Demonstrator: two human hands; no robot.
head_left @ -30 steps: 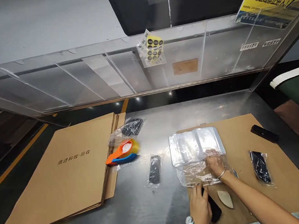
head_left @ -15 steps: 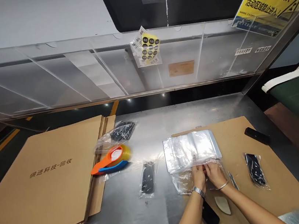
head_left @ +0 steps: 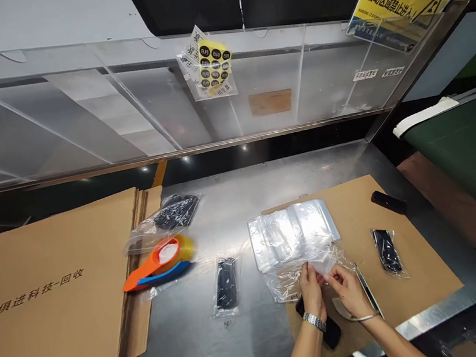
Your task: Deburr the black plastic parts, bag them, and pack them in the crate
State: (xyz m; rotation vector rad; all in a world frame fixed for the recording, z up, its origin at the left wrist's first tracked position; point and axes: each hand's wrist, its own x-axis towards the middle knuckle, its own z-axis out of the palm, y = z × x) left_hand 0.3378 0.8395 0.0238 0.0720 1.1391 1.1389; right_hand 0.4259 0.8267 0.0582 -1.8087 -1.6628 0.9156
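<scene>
A stack of clear plastic bags point(head_left: 292, 234) lies on a brown cardboard sheet point(head_left: 415, 272). At its front edge my left hand point(head_left: 313, 295) pinches a clear bag, with a metal watch band on the wrist. Fingertips of my right hand point(head_left: 346, 287) close on the same bag from the right. Partly under my left wrist lies a black device point(head_left: 332, 333). A pale curved piece point(head_left: 341, 309) and a thin metal tool point(head_left: 369, 290) are beside my right hand. Bagged black items lie left point(head_left: 226, 283) and right point(head_left: 387, 251) of the hands.
Stacked cardboard point(head_left: 57, 310) covers the left side. Near it are an orange and blue tape dispenser point(head_left: 157, 265) and a bag of black items point(head_left: 176, 212). Another black device point(head_left: 388, 203) lies at the sheet's back right. A clear panel point(head_left: 212, 123) stands behind the metal table point(head_left: 190, 339).
My hands have drawn back slightly from the stack, with a clear bag now between the fingertips. The whole view has shifted, so objects appear further left.
</scene>
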